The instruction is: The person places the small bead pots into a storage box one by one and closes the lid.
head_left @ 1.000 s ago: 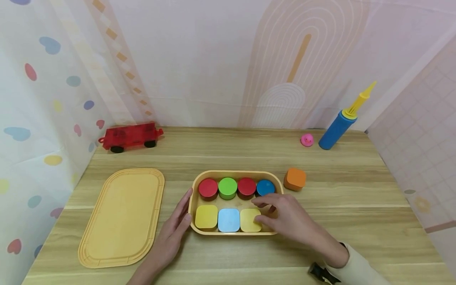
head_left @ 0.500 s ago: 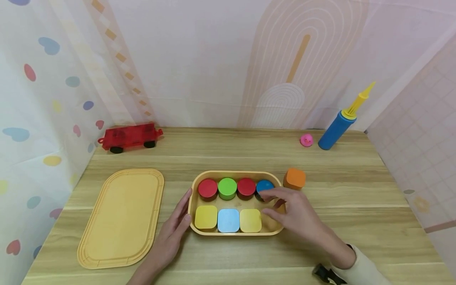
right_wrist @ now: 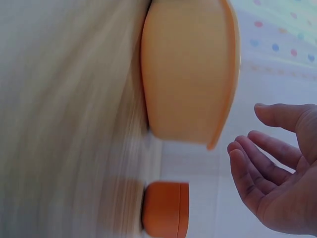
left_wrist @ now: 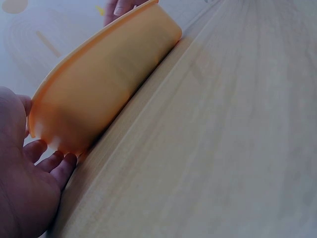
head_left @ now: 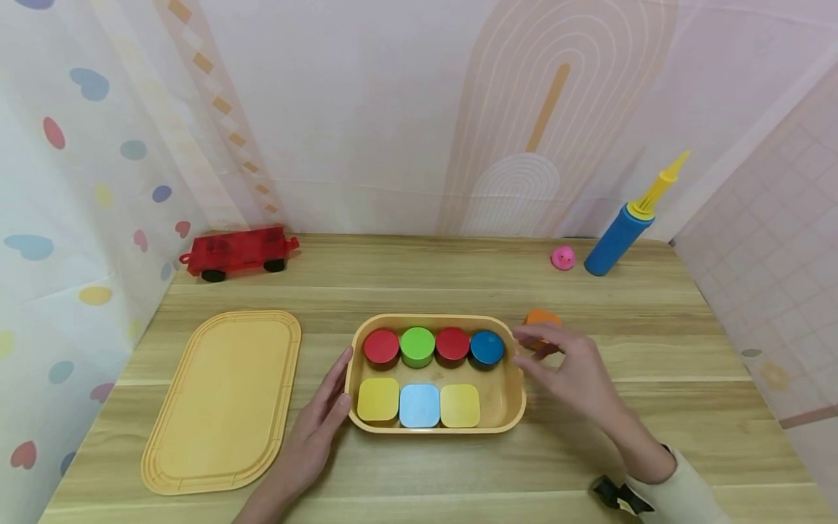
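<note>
An orange-yellow plastic box [head_left: 494,428] sits on the table. Along its back row stand round pieces: a red one [head_left: 382,347], a green one [head_left: 417,346], another red one [head_left: 452,346] and a blue one [head_left: 487,349]. Its front row has a yellow rounded-square block [head_left: 378,399], a light blue one [head_left: 420,405] and a pale yellow one [head_left: 460,405]. My left hand [head_left: 310,433] rests its thumb and fingers against the box's left end. Above the right rim my right hand [head_left: 572,371] holds nothing, thumb and fingers apart, partly covering an orange block [right_wrist: 166,209].
A flat yellow lid [head_left: 222,400] lies left of the box. Along the back are a red toy wagon [head_left: 238,251], a small pink duck [head_left: 563,257] and a blue and yellow hand pump [head_left: 618,240]. Patterned cloth [head_left: 366,124] hangs behind the table.
My right hand has moved right, from over the pale yellow block to the box's right rim beside the orange block. My left hand has stayed at the left end.
</note>
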`<state>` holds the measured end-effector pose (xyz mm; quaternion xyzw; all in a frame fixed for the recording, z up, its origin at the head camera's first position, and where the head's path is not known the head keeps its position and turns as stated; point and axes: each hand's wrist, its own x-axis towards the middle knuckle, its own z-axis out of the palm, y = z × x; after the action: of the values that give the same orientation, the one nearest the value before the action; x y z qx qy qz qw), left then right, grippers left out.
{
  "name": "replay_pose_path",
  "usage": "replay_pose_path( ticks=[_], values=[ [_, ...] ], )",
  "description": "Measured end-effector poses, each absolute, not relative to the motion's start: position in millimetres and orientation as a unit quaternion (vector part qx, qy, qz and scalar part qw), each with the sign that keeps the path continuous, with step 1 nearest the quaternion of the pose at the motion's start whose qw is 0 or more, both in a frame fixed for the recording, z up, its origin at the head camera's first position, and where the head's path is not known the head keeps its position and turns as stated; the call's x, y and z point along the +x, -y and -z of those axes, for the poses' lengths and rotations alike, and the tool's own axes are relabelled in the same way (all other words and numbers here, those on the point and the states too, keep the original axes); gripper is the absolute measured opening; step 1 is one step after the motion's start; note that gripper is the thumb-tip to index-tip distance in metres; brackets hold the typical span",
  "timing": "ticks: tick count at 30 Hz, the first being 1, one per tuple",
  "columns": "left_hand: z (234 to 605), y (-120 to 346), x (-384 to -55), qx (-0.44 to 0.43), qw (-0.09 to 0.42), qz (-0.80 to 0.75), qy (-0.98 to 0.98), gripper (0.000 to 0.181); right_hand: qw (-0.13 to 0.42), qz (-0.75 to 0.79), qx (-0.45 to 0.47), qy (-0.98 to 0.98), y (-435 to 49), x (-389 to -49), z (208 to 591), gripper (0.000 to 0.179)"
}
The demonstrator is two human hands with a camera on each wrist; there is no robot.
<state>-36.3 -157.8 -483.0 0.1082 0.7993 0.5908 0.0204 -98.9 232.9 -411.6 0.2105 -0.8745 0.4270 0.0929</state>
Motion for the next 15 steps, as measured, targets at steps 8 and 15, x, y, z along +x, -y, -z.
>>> replay_pose_path(
  ticks=[8,15],
  values=[
    [481.0,156.4,-35.6,0.108,0.015,-0.589,-0.801,0.06,0.122,-0.407,0.165,0.89,-253.5,-107.8,413.9,0.037],
    [481.1,156.3,-35.1,0.094,0.021,-0.575,-0.813,0.06,0.124,-0.409,0.142,0.893,-268.4,-114.9,415.2,0.038]
  ],
)
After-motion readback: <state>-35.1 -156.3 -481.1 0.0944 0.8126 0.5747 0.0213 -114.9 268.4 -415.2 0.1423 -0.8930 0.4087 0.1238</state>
